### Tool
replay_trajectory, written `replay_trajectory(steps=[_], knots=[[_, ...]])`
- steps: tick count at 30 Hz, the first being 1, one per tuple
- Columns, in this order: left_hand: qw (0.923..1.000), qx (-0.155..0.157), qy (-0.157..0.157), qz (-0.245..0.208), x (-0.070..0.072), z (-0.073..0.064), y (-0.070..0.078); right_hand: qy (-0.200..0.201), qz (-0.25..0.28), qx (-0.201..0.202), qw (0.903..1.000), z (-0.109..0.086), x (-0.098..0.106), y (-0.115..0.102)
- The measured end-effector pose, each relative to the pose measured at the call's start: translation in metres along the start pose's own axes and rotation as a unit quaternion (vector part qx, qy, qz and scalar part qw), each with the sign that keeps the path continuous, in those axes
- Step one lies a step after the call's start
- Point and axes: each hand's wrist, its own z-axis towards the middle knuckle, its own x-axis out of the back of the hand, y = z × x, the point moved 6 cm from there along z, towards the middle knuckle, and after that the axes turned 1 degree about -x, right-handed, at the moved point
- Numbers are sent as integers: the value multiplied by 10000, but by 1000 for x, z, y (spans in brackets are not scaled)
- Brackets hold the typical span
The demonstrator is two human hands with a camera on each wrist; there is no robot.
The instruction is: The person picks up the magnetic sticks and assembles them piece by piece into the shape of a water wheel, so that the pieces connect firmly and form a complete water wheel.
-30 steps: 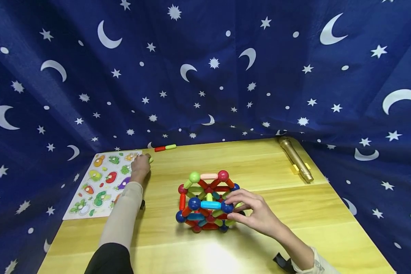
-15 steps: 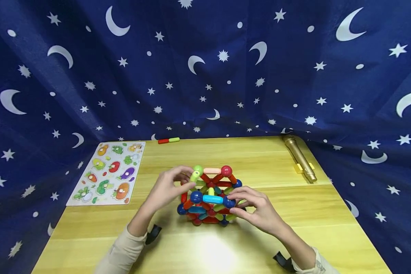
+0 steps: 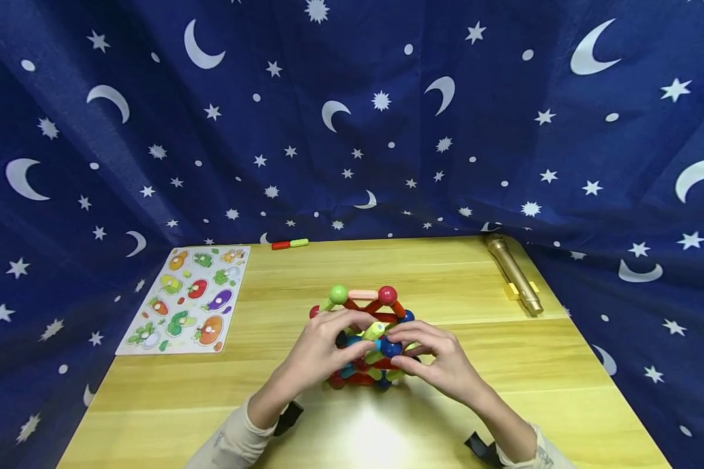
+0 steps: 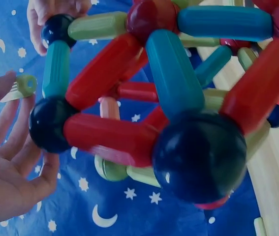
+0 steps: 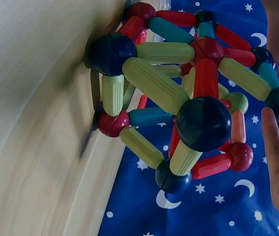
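Note:
A magnetic ball-and-stick structure (image 3: 364, 295) stands mid-table, built of coloured rods and red, blue and green balls. My left hand (image 3: 319, 352) pinches a yellow-green magnetic stick (image 3: 375, 330) between thumb and fingers, one end tipped up, close to the structure's near upper corner. In the left wrist view that stick (image 4: 26, 85) shows beside the blue rod (image 4: 56, 66) linking two blue balls. My right hand (image 3: 440, 357) grips the blue ball (image 3: 391, 346) at the right end of that rod. The left hand hides part of the structure's near left side in the head view.
A vegetable puzzle board (image 3: 189, 299) lies at the back left. By the back edge is a red and yellow-green stick pair (image 3: 290, 244). A gold tube (image 3: 513, 273) rests on yellow supports at the right. A dark blue curtain (image 3: 352, 130) with moons and stars surrounds the table.
My left hand has brought the yellow-green stick from beside the puzzle board to the structure, then from its upper left side to the near right corner. My right hand stays on the blue ball.

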Motion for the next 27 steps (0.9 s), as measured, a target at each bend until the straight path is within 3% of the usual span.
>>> replay_trajectory(steps=[7,13,20,27], knots=[[9997,32,204,-136,5,-4,-2,67,-11,73,10000,0,1,-2],[9998,-20,202,-77,2,-4,-1,51,36,40,10000,0,-1,0],[9986,115,474,181,13,-9,-8,44,68,-29,10000,0,-1,-1],[9982,152,525,248,15,-10,-8,85,70,-4,9999,2,0,-1]])
